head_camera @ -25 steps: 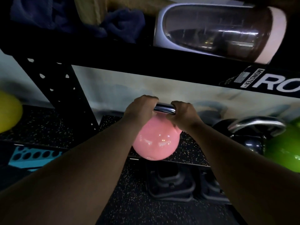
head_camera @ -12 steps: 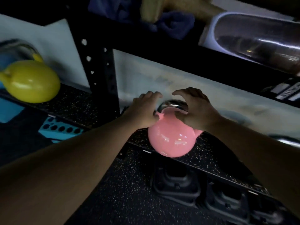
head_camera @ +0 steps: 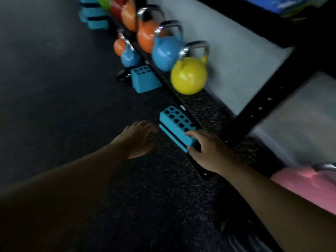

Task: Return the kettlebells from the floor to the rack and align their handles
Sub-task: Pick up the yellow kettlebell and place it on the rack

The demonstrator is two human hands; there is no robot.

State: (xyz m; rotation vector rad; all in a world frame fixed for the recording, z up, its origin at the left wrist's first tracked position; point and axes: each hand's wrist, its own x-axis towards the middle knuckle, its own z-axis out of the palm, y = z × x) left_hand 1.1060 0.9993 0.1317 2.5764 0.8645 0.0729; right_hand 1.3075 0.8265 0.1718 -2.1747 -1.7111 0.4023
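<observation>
Head-camera view looked along the low rack shelf (head_camera: 209, 108), where a yellow kettlebell (head_camera: 189, 76), a blue kettlebell (head_camera: 166, 55) and an orange kettlebell (head_camera: 145, 36) stood in a row with their steel handles upright, apparently parked against the wall so the grips lined up. A pink kettlebell (head_camera: 307, 184) sat on the same shelf at the right edge of the picture, cut off by the frame, its handle only partly showing. Two smaller bells, a small blue kettlebell (head_camera: 130, 58) and a small orange kettlebell (head_camera: 119, 46), stood on the floor (head_camera: 54, 79) just beside the shelf's front edge, seemingly the ones not yet returned. The left hand (head_camera: 138, 139) hung empty over the floor, fingers spread and loosely curled. The right hand (head_camera: 205, 151) was also unclenched, its fingertips near or touching a cyan perforated block (head_camera: 174, 124) by the shelf edge; contact could not be confirmed through the blur. A second cyan block (head_camera: 143, 80) lay further along. A dark object beside it was too dim to identify, and motion smear softened the whole scene
</observation>
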